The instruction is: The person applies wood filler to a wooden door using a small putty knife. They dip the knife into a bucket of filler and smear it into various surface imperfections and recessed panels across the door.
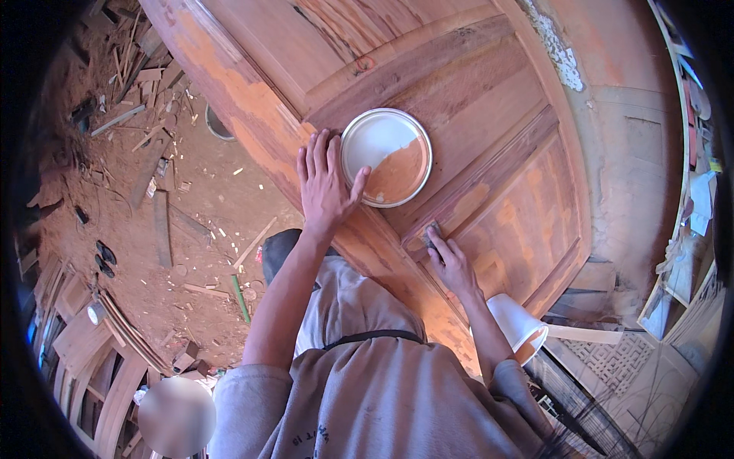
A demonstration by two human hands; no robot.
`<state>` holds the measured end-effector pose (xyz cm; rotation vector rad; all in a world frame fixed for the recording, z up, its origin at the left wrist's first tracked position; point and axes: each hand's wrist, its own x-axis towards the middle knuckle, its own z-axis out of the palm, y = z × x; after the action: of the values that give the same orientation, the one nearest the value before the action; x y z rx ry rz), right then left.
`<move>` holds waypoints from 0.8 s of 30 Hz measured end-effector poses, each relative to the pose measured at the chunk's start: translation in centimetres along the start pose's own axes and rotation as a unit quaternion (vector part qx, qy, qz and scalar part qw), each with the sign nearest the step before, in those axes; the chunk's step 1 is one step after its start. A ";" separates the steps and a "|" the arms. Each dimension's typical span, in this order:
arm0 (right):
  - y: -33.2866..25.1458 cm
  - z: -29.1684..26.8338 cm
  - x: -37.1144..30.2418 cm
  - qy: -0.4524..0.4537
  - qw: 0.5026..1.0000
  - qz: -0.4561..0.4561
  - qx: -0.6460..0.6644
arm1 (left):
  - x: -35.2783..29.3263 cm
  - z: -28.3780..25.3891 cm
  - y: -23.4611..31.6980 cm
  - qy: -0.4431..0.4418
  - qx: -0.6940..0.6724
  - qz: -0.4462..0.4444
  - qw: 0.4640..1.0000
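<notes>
A wooden panelled door (pixel 489 84) lies in front of me, smeared with orange-brown paste. On it rests a round pale lid (pixel 386 138), its lower right part covered with the same paste. My left hand (pixel 325 180) is spread open beside the lid, fingers on the wood and thumb at the lid's rim. Lower right, my right hand (pixel 453 264) presses its fingertips to a paste-smeared rail of the door. A small dark grey thing shows at those fingertips, too small to name, and the fingers close on it.
By my right forearm a white bucket (pixel 520 321) lies tipped with orange paste inside, next to a wooden strip (pixel 585 334). Wood scraps (pixel 160 229) and dark sandals (pixel 105 258) lie on the earth floor at left. Curved boards (pixel 115 390) are stacked lower left.
</notes>
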<state>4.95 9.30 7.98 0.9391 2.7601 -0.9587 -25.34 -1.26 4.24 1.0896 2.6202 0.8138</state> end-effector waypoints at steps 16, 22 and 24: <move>-5.6 -2.0 3.7 -0.037 0.952 0.301 -0.047 | 0.0 -0.1 -0.1 0.014 -0.013 0.002 1.000; -9.4 -0.3 2.8 -0.080 0.945 0.317 -0.027 | 0.1 0.1 0.1 0.008 -0.009 0.000 1.000; -10.4 -0.1 1.6 -0.120 0.943 0.308 -0.022 | -0.2 0.1 0.0 0.005 -0.010 -0.002 1.000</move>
<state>-2.32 3.78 13.20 1.4387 2.0638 -0.8202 -25.12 -1.32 4.13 1.0769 2.6160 0.8450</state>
